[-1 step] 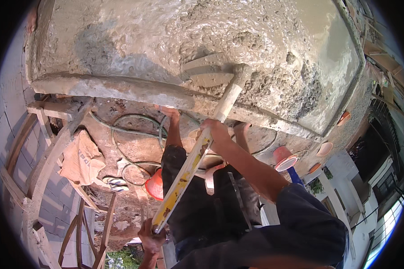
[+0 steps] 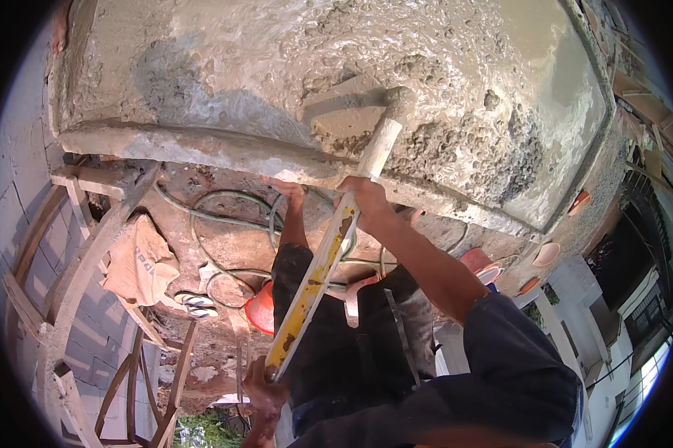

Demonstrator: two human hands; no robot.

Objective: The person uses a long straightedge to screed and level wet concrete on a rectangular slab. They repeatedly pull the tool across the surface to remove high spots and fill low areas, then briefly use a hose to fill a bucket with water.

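Observation:
My right hand (image 2: pixel 364 200) is closed around the upper part of a long hoe handle (image 2: pixel 310 287), pale with worn yellow paint and rust patches. My left hand (image 2: pixel 263 390), low in the view, grips the handle's lower end. The hoe blade (image 2: pixel 342 106) lies in wet, lumpy grey concrete (image 2: pixel 463 52) within a slab bounded by a raised edge (image 2: pixel 187 151). My bare foot (image 2: pixel 289 191) is just below that edge; my other foot is mostly hidden behind my right arm.
A timber frame (image 2: pixel 101 181) and a crumpled sack (image 2: pixel 138 265) are at the left, with sandals (image 2: pixel 198 306) nearby. A coiled green hose (image 2: pixel 232 194) and orange bucket (image 2: pixel 259 312) lie below the slab. More buckets (image 2: pixel 476 263) stand at the right.
My right hand and the handle have moved slightly up and to the right in the view, both hands still gripping. The whole scene has shifted a little as well.

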